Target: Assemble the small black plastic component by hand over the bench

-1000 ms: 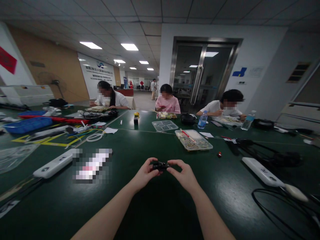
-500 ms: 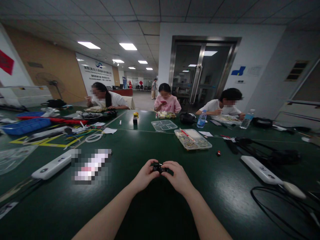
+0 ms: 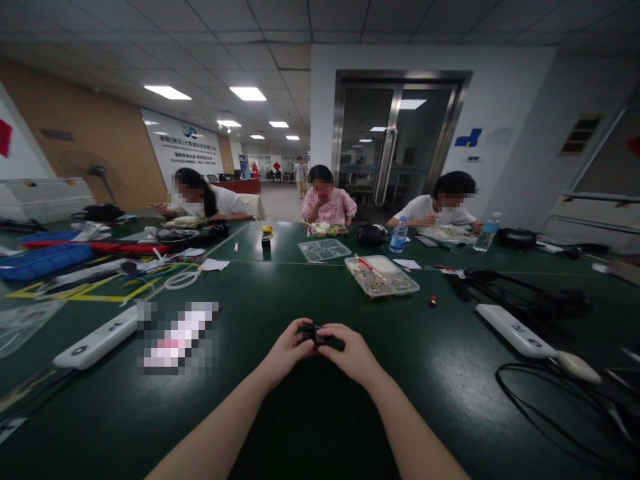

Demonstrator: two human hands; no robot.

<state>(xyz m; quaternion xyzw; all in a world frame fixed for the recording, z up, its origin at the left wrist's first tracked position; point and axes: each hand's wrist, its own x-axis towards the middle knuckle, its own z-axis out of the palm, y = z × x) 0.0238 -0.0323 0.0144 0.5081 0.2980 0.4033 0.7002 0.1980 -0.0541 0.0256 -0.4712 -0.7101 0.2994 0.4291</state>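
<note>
A small black object (image 3: 313,334) is held between both hands above the green table (image 3: 240,333); its exact kind is too small and dark to make out. My left hand (image 3: 289,351) pinches its left side between thumb and fingers. On the opposite side, my right hand (image 3: 349,349) grips it the same way, fingertips close to those of the left. Fingers cover part of the object. A tiny red and dark item (image 3: 433,301) lies on the table to the right of my hands.
Ahead lies a plastic food tray (image 3: 383,276) with a lid (image 3: 324,250) behind it. White power strips (image 3: 103,337) (image 3: 515,329) flank me. A blurred-out phone-like thing (image 3: 181,335) is at left, a water bottle (image 3: 399,235) farther back. Three people sit across the table.
The view has shifted slightly, so most things appear a little farther left. Both hands keep their hold on the small black object, which looks slightly turned. The middle person's hand is nearer the face.
</note>
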